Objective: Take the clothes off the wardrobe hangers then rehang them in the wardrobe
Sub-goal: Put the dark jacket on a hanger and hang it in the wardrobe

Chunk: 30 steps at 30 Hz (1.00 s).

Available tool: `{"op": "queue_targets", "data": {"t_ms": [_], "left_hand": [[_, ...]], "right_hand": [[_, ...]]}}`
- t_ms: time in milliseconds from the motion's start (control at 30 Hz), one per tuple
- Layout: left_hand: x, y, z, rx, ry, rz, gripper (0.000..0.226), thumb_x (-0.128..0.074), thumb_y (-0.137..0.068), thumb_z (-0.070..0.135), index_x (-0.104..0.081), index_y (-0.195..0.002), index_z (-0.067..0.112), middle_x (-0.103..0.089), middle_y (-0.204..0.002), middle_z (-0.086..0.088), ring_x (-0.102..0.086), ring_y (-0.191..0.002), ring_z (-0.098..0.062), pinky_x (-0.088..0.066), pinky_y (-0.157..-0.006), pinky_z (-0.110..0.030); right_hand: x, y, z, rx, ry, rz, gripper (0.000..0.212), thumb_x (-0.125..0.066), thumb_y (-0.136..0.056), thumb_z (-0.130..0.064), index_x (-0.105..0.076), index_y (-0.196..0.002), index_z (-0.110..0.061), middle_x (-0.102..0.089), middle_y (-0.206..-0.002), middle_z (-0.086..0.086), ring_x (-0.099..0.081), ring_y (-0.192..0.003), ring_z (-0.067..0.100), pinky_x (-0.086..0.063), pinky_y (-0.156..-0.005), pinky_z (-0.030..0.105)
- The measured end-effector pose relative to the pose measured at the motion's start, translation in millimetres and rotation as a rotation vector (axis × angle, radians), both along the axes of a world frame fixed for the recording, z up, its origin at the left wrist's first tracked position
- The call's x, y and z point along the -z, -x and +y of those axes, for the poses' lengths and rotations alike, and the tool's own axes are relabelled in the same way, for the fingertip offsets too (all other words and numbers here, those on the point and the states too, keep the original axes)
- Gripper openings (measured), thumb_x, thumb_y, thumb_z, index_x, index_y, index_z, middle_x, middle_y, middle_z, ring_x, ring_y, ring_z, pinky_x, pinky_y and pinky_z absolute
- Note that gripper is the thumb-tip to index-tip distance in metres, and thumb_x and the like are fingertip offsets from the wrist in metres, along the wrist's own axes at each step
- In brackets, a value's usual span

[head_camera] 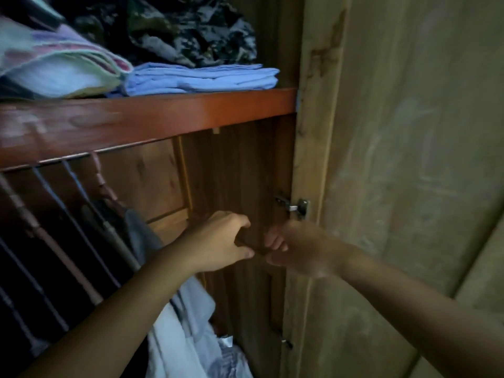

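While both arms reach into the wardrobe, the left hand and right hand show curled fingers, whatever they hold too dark to tell; hangers and pale clothes hang left, below them.

left hand curled, pinching | right hand curled, fingertips meeting

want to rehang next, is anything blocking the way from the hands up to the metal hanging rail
Nothing visible does. The left hand and right hand sit right of the hangers, and the thin metal hanging rail above them runs bare under the reddish wooden shelf.
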State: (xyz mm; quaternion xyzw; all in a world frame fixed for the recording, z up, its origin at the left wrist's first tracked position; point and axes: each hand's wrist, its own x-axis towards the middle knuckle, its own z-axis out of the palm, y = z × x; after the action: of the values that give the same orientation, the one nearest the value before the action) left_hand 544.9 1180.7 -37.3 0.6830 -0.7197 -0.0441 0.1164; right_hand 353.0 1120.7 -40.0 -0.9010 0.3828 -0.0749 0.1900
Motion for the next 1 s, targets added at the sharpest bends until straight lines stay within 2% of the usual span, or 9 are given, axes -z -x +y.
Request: {"op": "queue_targets", "data": {"t_ms": [100, 200, 333, 433, 500, 600, 733, 867, 1000], "left_hand": [[-3, 43, -5, 0.099, -0.052, 0.011, 0.065, -0.069, -0.082, 0.056, -0.049, -0.139, 0.031, -0.051, -0.14, 0.004, -0.048, -0.126, -0.013, -0.043, -0.096, -0.029], [-3, 93, -7, 0.195, -0.181, 0.028, 0.065, -0.07, -0.083, 0.053, -0.048, -0.14, 0.032, -0.048, -0.143, 0.004, -0.048, -0.127, -0.015, -0.045, -0.103, -0.038], [9, 167, -16, 0.275, -0.239, 0.018, 0.065, -0.071, -0.083, 0.051, -0.046, -0.14, 0.035, -0.046, -0.143, 0.008, -0.049, -0.125, -0.012, -0.046, -0.1, -0.035], [21, 221, -21, 0.336, -0.233, 0.0, 0.07, -0.072, -0.078, 0.057, -0.042, -0.14, 0.041, -0.047, -0.141, 0.015, -0.05, -0.12, -0.007, -0.043, -0.081, -0.024], [28, 255, -23, 0.44, -0.212, -0.005, 0.07, -0.07, -0.075, 0.063, -0.043, -0.136, 0.045, -0.051, -0.134, 0.019, -0.05, -0.103, 0.003, -0.038, -0.067, -0.018], [38, 308, -22, 0.615, -0.203, 0.015, 0.063, -0.068, -0.073, 0.066, -0.048, -0.129, 0.045, -0.056, -0.116, 0.028, -0.053, -0.086, 0.009, -0.039, -0.062, -0.014], [48, 372, -23, 0.767, -0.214, -0.004, 0.066, -0.07, -0.075, 0.062, -0.048, -0.133, 0.041, -0.056, -0.132, 0.015, -0.054, -0.103, -0.001, -0.049, -0.08, -0.026], [51, 422, -28, 0.897, -0.145, -0.139, 0.066, -0.068, -0.079, 0.062, -0.045, -0.137, 0.04, -0.054, -0.137, 0.011, -0.055, -0.115, -0.011, -0.042, -0.08, -0.029], [53, 463, -31, 1.06, -0.082, -0.216, 0.064, -0.066, -0.08, 0.06, -0.048, -0.136, 0.036, -0.056, -0.137, 0.008, -0.055, -0.118, -0.015, -0.038, -0.08, -0.03]], "right_hand": [[-2, 51, 7, 0.05, 0.011, 0.066, 0.011, -0.066, -0.089, -0.038, -0.059, -0.097, -0.041, -0.056, -0.092, -0.021, -0.058, -0.094, 0.005, -0.051, -0.082, 0.026], [-3, 103, 19, 0.107, 0.052, 0.213, 0.022, -0.062, -0.092, -0.043, -0.058, -0.114, -0.038, -0.05, -0.088, -0.025, -0.052, -0.09, 0.004, -0.04, -0.069, 0.017], [-8, 173, 49, 0.239, 0.069, 0.266, 0.037, -0.061, -0.094, -0.044, -0.054, -0.127, -0.031, -0.06, -0.121, -0.009, -0.056, -0.108, 0.013, -0.047, -0.088, 0.03], [-11, 234, 74, 0.327, 0.052, 0.297, 0.037, -0.063, -0.094, -0.039, -0.054, -0.128, -0.028, -0.062, -0.123, -0.004, -0.059, -0.111, 0.018, -0.051, -0.092, 0.036], [-11, 274, 89, 0.393, 0.047, 0.322, 0.039, -0.066, -0.092, -0.035, -0.054, -0.127, -0.027, -0.062, -0.124, -0.002, -0.06, -0.111, 0.02, -0.052, -0.093, 0.038], [-5, 327, 111, 0.48, 0.019, 0.344, 0.045, -0.071, -0.088, -0.033, -0.051, -0.129, -0.029, -0.059, -0.127, -0.005, -0.056, -0.111, 0.016, -0.05, -0.093, 0.035], [5, 378, 136, 0.632, -0.029, 0.328, 0.049, -0.073, -0.086, -0.036, -0.051, -0.13, -0.031, -0.057, -0.128, -0.008, -0.054, -0.11, 0.013, -0.046, -0.092, 0.03], [12, 413, 157, 0.807, -0.051, 0.318, 0.051, -0.072, -0.087, -0.038, -0.052, -0.133, -0.029, -0.058, -0.127, -0.008, -0.054, -0.112, 0.012, -0.047, -0.097, 0.032], [23, 436, 181, 0.998, -0.073, 0.275, 0.045, -0.072, -0.087, -0.039, -0.056, -0.127, -0.028, -0.062, -0.12, -0.008, -0.055, -0.102, 0.008, -0.048, -0.089, 0.028]]}}
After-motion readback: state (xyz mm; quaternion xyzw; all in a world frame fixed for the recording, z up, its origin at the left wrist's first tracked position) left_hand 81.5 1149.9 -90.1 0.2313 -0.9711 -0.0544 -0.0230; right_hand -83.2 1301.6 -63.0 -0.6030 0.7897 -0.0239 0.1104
